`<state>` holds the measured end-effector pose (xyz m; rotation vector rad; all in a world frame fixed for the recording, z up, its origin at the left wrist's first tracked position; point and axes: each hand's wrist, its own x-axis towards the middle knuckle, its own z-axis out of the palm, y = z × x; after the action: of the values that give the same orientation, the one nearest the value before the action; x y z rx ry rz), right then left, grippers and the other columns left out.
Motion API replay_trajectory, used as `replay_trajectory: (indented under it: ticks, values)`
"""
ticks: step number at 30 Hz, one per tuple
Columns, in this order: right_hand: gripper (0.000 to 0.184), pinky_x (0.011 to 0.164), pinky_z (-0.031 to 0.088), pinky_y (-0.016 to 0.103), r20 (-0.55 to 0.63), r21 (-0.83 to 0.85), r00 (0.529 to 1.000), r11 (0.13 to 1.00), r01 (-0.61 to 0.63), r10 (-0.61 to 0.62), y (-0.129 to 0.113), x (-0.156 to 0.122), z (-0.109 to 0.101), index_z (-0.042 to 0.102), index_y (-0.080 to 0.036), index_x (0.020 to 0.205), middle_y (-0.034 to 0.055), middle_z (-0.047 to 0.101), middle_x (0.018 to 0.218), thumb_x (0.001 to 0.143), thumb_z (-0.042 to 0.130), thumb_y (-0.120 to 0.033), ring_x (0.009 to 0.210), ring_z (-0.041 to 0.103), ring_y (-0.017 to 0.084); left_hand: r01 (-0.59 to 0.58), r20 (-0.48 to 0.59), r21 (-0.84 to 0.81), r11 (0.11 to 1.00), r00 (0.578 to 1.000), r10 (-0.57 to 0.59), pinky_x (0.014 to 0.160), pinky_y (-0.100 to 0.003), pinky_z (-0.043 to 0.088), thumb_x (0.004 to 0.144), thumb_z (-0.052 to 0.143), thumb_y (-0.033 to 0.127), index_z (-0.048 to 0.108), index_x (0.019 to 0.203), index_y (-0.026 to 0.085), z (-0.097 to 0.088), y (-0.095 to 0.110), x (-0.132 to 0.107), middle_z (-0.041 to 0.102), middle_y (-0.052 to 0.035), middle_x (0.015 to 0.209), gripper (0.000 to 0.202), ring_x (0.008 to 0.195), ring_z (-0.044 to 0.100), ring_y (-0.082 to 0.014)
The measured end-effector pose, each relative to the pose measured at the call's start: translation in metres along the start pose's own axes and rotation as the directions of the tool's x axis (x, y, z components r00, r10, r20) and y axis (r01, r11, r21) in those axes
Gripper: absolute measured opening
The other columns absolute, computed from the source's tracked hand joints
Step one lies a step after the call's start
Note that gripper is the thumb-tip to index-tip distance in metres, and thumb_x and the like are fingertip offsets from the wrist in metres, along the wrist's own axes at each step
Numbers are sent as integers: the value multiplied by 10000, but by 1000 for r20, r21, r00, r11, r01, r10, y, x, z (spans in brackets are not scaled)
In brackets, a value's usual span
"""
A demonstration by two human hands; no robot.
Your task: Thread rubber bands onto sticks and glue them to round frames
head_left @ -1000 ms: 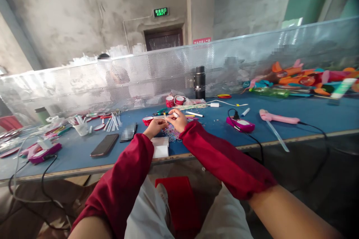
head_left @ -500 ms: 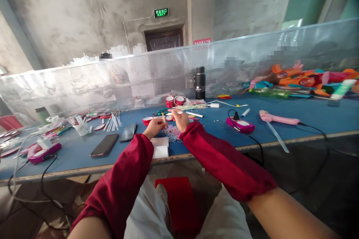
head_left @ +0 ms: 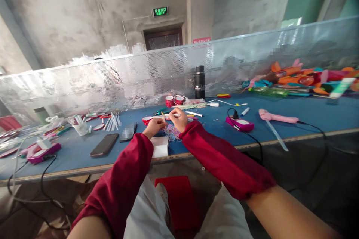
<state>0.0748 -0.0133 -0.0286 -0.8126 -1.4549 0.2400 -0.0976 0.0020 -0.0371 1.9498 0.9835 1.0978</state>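
Head view: the fingers of the left hand [head_left: 154, 126] are pinched narrow on a small slim piece [head_left: 163, 117], held up over the desk [head_left: 75, 149]; the fingers of the right hand [head_left: 178, 119] close around a white pen-like stick [head_left: 175, 114], lying nearly level and pointing toward the left hand. The hands sit close together, wrists slightly bent, with both forearms in red sleeves [head_left: 224, 158] slanting inward from the lower corners. Fine contact between stick and piece is too small to tell.

Just below the hands lies a loose heap of small coloured rings [head_left: 171, 134], partly hidden by them, and nearer the desk edge a white pad [head_left: 159, 146]. A red roll [head_left: 147, 120] is just beside the left hand; two more red rolls [head_left: 169, 101] stand farther back, near a black bottle [head_left: 199, 82]. To the left are a dark pouch [head_left: 128, 133], a phone [head_left: 104, 145], white sticks [head_left: 113, 122] and a white cup [head_left: 81, 128] of pens. To the right are a purple box [head_left: 240, 123] with a plug in it and a pink tool [head_left: 279, 116]. Behind everything, a perforated metal screen [head_left: 157, 71] bounds the desk's far side.
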Motion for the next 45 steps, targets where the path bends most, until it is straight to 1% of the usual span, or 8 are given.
replay_trajectory:
  ticks: [3, 19, 23, 28, 31, 34, 39, 45]
  values:
    - [133, 604, 430, 286, -23, -13, 1000, 1000, 10, -10, 1, 0, 0, 547, -240, 697, -11, 620, 666, 801, 562, -322, 623, 567, 168, 13, -14, -11, 1000, 1000, -13, 513, -238, 334, 710, 739, 486, 633, 624, 145, 0, 0, 0, 610, -20, 578, 367, 507, 453, -93]
    - [142, 588, 422, 280, 20, -14, 1000, 1000, 13, -13, 1, 0, 0, 541, -244, 693, -14, 625, 659, 805, 567, -327, 622, 570, 171, 13, -8, 6, 1000, 1000, -13, 516, -239, 333, 669, 759, 537, 623, 596, 137, 0, 1, 0, 570, -6, 535, 429, 508, 447, -90]
    - [136, 602, 430, 282, -25, -44, 1000, 999, 1, -2, 1, -1, 0, 553, -244, 693, -15, 628, 666, 800, 571, -325, 627, 577, 172, 19, -14, -10, 1000, 1000, -19, 520, -244, 339, 672, 753, 529, 635, 625, 137, 0, -2, 1, 586, -11, 554, 412, 511, 455, -92]
    - [127, 616, 458, 288, 25, 6, 1000, 1000, -3, 3, 1, -2, 1, 565, -247, 714, -3, 657, 679, 808, 580, -331, 651, 608, 188, 3, -7, 6, 1000, 1000, -2, 524, -247, 344, 704, 730, 491, 630, 613, 134, 0, -9, 4, 604, -21, 572, 381, 507, 458, -89]
    - [111, 624, 465, 290, 10, 3, 1000, 1000, -9, 9, 0, -2, 1, 568, -248, 715, -2, 664, 681, 802, 579, -316, 657, 616, 190, 15, -13, 6, 1000, 1000, -15, 526, -245, 348, 701, 733, 494, 640, 631, 131, 0, -11, 5, 615, -27, 586, 382, 517, 474, -93]
    - [108, 620, 463, 289, -16, 3, 1000, 1000, -14, 14, -2, -2, 0, 566, -246, 705, -7, 657, 664, 796, 576, -304, 635, 609, 185, 17, -15, 4, 1000, 1000, -17, 527, -244, 347, 699, 733, 510, 648, 637, 127, 0, -9, 4, 612, -26, 585, 398, 517, 472, -92]
    - [125, 606, 465, 283, 32, 23, 999, 1000, -8, 7, -4, -2, -2, 556, -246, 692, -4, 644, 670, 791, 572, -320, 642, 608, 185, 8, -19, -8, 1000, 1000, -8, 527, -250, 344, 676, 752, 534, 607, 581, 134, 2, -3, 1, 577, -17, 541, 436, 503, 460, -89]
    - [133, 598, 454, 282, -15, 17, 1000, 1000, -5, 5, -6, -2, -3, 552, -247, 686, -7, 639, 658, 793, 566, -325, 622, 598, 180, 32, -19, -33, 999, 999, -32, 520, -247, 336, 662, 769, 545, 628, 595, 129, 3, 0, 0, 576, -14, 535, 445, 501, 458, -92]
